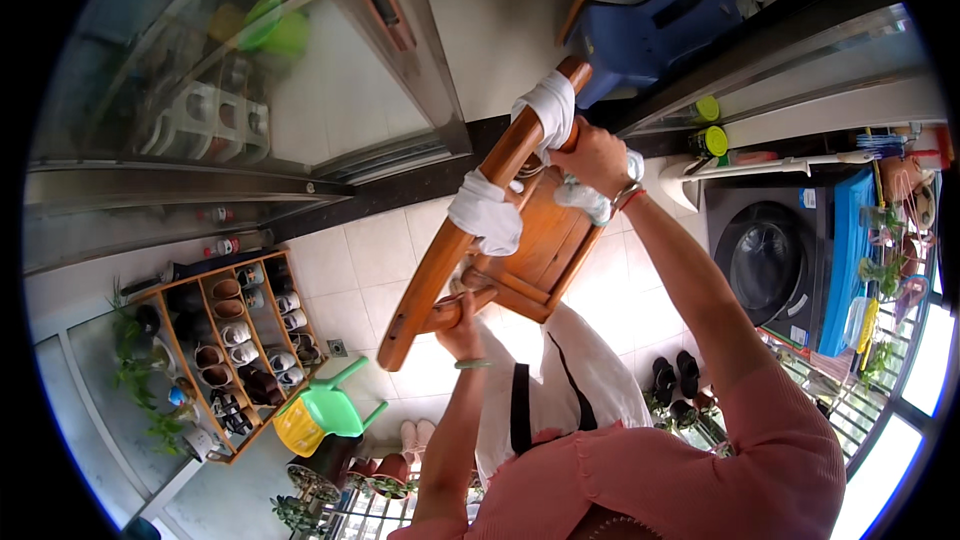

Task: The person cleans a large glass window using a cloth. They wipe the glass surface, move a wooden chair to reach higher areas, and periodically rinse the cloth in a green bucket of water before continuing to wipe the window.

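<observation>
A brown wooden chair (545, 240) hangs tilted in front of me. Its thick rail (425, 290) slants from lower left to upper right. Two white cloths are wrapped on the rail: one cloth (487, 212) near its middle, another cloth (547, 112) toward the far end. My left hand (462, 332) is closed around a short wooden piece at the chair's near left. On the far right side, my right hand (596, 160) grips the chair's wood beside the farther cloth. A clear, crumpled plastic bag (585, 200) shows just below that hand. Part of the chair's lower frame is hidden.
Beyond a sliding-door track (400, 172) stands a blue plastic chair (640, 40). A wooden shoe rack (230, 340) and a small green chair (335, 403) are at left. To the right is a dark front-loading washing machine (768, 258). Black shoes (676, 377) lie on the tiles.
</observation>
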The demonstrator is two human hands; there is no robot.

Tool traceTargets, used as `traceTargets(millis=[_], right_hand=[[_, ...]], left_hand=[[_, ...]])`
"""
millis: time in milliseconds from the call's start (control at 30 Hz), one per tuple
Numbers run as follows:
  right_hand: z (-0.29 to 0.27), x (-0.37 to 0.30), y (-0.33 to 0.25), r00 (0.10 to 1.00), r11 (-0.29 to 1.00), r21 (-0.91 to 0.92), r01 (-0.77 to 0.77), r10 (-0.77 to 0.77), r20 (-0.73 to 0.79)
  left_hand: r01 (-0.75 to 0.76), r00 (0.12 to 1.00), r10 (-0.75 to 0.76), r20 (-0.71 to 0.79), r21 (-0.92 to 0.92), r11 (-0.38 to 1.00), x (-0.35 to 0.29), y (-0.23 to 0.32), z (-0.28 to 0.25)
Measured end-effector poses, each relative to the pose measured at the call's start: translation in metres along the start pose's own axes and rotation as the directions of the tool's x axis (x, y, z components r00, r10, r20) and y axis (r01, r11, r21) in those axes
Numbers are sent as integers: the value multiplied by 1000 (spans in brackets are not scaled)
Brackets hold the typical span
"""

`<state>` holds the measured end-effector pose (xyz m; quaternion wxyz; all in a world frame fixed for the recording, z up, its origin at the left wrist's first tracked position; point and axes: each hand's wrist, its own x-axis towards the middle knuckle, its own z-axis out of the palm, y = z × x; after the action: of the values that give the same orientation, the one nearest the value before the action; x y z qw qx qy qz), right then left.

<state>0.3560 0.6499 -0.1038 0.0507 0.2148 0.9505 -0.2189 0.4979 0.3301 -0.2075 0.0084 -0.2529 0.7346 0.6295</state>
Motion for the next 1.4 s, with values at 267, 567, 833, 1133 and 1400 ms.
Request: traceTargets(millis=[267,567,833,1133,1400], right_hand=[[-74,94,21,999,999,-17,40,-41,-31],[-95,225,28,999,998,61,17,-16,-31],[-119,336,15,995,989,112,98,-97,-15],[-112,478,-32,907,894,157,420,-414,-76],[-123,546,-146,792,789,135,600,-610,43]], left_hand=[[94,989,-69,132,-195,976,-39,69,118],[28,967,14,255,-161,987,23,100,213],[-72,973,104,208,-156,985,70,162,291],[209,978,-196,74,-269,940,105,208,387],[165,968,-217,-126,-330,929,168,258,406]])
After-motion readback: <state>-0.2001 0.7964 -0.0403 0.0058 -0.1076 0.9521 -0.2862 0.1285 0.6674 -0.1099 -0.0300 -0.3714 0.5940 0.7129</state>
